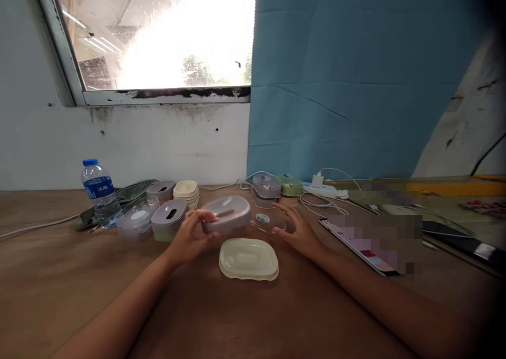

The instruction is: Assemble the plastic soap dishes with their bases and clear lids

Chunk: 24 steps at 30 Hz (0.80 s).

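Observation:
My left hand (195,235) is closed on the near left end of a translucent greyish-pink slotted box cover (233,216), raised above the table and slightly blurred. My right hand (298,232) has its thumb and fingers apart around the right end of a clear oval plastic piece (271,223) with a round sticker; whether it touches that piece I cannot tell. Between my forearms, a cream oval tray (249,259) lies on the brown table.
At left stand a water bottle (100,195), clear covers (138,219), slotted boxes (169,219) and stacked cream trays (186,190). Behind my right hand are grey boxes (265,187), a green box (290,185) and a power strip (322,190) with cables. A phone-like screen (363,248) lies right.

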Motion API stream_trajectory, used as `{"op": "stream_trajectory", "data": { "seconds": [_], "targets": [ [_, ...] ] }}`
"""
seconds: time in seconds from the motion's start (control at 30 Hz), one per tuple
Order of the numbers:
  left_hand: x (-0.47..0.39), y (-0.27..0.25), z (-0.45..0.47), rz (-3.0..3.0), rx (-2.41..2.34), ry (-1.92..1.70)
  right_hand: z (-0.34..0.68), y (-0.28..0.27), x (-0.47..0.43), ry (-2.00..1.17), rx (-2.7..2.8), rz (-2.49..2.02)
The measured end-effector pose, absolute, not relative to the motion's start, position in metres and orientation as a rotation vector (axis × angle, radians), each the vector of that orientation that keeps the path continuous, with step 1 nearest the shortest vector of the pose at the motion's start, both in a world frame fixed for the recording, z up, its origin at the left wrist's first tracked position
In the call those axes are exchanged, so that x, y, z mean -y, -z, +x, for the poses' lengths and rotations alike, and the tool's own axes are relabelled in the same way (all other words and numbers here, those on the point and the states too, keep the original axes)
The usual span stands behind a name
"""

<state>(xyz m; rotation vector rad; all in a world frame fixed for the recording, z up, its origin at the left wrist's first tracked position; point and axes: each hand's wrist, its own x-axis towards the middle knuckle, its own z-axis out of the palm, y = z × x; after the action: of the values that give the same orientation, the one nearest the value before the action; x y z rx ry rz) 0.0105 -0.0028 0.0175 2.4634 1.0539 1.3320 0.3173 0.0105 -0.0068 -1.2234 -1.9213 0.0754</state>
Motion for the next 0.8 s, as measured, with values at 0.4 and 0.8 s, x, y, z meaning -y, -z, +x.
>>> {"op": "stream_trajectory", "data": {
  "seconds": [0.4,0.8],
  "targets": [
    [0.014,-0.006,0.03,2.375,-0.712,-0.767,0.307,-0.002,0.008,-0.156,2.658,-0.572],
    [0.015,-0.012,0.032,2.299,-0.714,-0.708,0.3,-0.006,0.012,-0.117,2.789,-0.587]
  ]
}}
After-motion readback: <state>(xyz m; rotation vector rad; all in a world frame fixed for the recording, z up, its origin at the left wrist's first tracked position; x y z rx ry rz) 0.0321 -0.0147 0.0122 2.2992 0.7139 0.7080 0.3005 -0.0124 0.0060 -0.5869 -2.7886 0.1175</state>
